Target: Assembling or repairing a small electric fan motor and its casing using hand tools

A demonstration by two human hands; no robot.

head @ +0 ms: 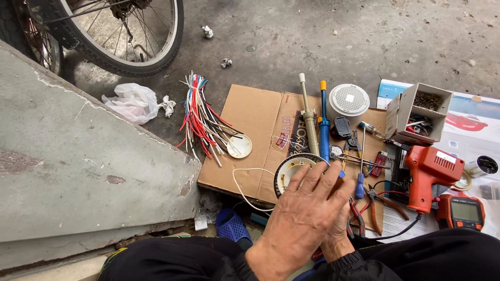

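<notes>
Hands stacked over the tools.
Left hand (304, 216) flat, fingers spread, empty, covering right hand (338, 234); grip there unclear. Just beyond: round lamp (289, 169) on cardboard (250, 130).

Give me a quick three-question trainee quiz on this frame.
1. True or false: the hands are pressed together above the round lamp housing.
2. What lies left of the cardboard sheet? A) bundle of coloured wires B) orange soldering gun C) meter
3. Which tool is orange: the soldering gun or the desoldering pump?

Key: 1 true. 2 A, the bundle of coloured wires. 3 the soldering gun.
</notes>
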